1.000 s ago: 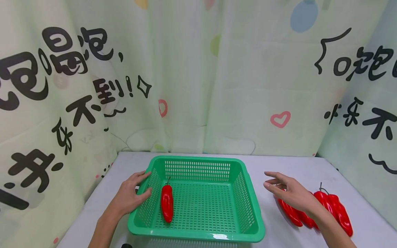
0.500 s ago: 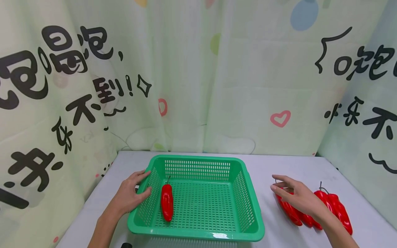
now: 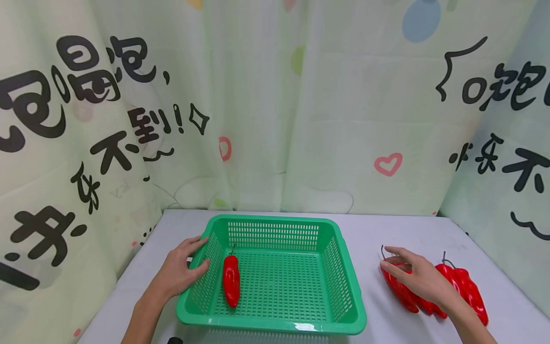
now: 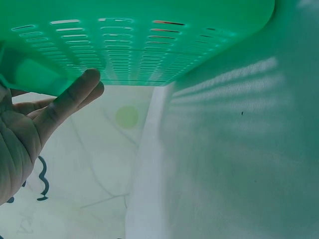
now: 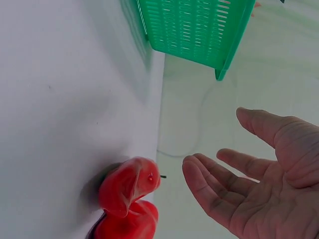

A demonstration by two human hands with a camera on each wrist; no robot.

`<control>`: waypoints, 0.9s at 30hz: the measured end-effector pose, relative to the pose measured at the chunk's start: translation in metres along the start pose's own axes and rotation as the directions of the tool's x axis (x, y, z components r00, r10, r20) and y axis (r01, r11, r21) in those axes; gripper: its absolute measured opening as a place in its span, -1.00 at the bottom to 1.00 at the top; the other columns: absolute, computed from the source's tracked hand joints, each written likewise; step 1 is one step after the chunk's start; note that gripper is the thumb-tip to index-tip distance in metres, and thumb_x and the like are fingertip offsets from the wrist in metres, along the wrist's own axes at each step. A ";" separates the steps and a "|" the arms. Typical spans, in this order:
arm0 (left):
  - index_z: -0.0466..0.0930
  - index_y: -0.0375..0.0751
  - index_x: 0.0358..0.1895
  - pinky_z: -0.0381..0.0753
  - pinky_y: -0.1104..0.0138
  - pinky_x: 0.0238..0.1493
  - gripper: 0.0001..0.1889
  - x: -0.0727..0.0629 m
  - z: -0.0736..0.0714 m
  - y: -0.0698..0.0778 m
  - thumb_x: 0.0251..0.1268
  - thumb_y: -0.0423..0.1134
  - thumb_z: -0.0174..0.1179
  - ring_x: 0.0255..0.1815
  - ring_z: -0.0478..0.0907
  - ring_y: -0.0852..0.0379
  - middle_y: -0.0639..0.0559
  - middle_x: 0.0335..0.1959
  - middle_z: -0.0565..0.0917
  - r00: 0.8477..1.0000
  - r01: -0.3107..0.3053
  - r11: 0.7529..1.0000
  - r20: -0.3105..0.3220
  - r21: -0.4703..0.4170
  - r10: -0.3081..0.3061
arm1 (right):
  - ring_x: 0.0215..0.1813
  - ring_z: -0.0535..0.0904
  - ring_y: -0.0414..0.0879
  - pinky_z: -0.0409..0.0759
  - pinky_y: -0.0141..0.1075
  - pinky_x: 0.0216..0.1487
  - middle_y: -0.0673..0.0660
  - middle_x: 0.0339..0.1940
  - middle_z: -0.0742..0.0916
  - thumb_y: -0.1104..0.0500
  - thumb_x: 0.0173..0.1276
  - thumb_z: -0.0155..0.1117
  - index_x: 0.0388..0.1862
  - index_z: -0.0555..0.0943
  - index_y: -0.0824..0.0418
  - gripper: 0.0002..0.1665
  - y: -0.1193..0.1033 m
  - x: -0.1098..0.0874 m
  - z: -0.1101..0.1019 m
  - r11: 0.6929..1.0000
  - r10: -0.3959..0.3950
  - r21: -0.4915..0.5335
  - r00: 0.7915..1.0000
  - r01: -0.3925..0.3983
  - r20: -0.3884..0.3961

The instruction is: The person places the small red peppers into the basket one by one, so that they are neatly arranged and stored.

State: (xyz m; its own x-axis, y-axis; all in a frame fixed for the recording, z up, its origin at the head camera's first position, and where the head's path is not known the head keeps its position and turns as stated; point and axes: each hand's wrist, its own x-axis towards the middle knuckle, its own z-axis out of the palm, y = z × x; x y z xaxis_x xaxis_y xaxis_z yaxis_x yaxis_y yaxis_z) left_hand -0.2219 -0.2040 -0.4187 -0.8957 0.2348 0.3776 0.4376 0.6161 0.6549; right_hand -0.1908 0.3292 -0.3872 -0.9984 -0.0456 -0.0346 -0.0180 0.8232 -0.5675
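Note:
A green plastic basket (image 3: 275, 327) with slotted walls stands in the middle of the table, and one red chili pepper (image 3: 231, 282) lies inside it near the left wall. My left hand (image 3: 180, 270) touches the basket's left rim, its fingers fairly straight in the left wrist view. To the right of the basket lie several more red chili peppers (image 3: 470, 291). Over the left ones of these hovers my right hand (image 3: 418, 274), fingers spread and nothing between them; in the right wrist view a gap shows between the fingers and the red peppers (image 5: 129, 184). The hand partly hides some peppers.
A white table (image 3: 343, 227) carries everything. Behind it and at both sides hangs a pale green curtain (image 3: 258, 105) with black lettering. A small black object (image 3: 175, 340) shows at the bottom edge, left of the basket's front.
My right hand has moved a little to the right and lower, closer over the left peppers of the pile. The left hand, basket and the pepper in it have stayed put.

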 end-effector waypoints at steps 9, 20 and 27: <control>0.50 -0.46 0.35 0.75 0.19 -0.11 -0.44 0.001 0.001 -0.001 0.28 -0.36 0.31 0.01 0.69 -0.14 -0.44 0.33 0.49 1.000 0.012 1.000 0.004 0.005 -0.012 | 0.10 0.62 0.37 0.78 -0.04 -0.18 0.50 0.17 0.63 -0.03 0.40 0.40 0.47 0.32 0.46 -0.12 0.009 0.004 0.003 1.000 0.004 -0.017 1.000 -0.004 -0.008; 0.50 -0.47 0.34 0.77 0.14 -0.10 -0.43 0.000 0.003 -0.002 0.27 -0.36 0.31 0.06 0.67 -0.19 -0.44 0.33 0.49 1.000 0.017 1.000 0.005 -0.001 -0.017 | 0.10 0.59 0.42 0.78 -0.03 -0.23 0.54 0.17 0.60 -0.03 0.31 0.49 0.44 0.33 0.48 -0.07 0.021 0.002 0.011 0.999 0.040 -0.033 0.999 -0.041 -0.026; 0.51 -0.47 0.34 0.77 0.13 -0.12 -0.44 0.000 0.001 -0.001 0.28 -0.37 0.32 0.05 0.68 -0.18 -0.44 0.33 0.49 1.000 0.002 1.000 -0.005 -0.010 -0.002 | 0.11 0.58 0.44 0.78 -0.02 -0.22 0.56 0.20 0.58 -0.01 0.27 0.52 0.45 0.33 0.48 -0.04 0.026 0.004 0.012 0.998 0.045 -0.037 0.998 -0.047 -0.044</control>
State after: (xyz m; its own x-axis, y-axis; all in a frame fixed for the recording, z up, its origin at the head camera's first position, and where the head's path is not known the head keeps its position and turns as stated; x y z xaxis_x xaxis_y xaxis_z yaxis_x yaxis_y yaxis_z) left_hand -0.2221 -0.2038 -0.4198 -0.8962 0.2297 0.3797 0.4366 0.6093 0.6619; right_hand -0.1944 0.3442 -0.4119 -0.9996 0.0165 -0.0243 0.0270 0.8446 -0.5347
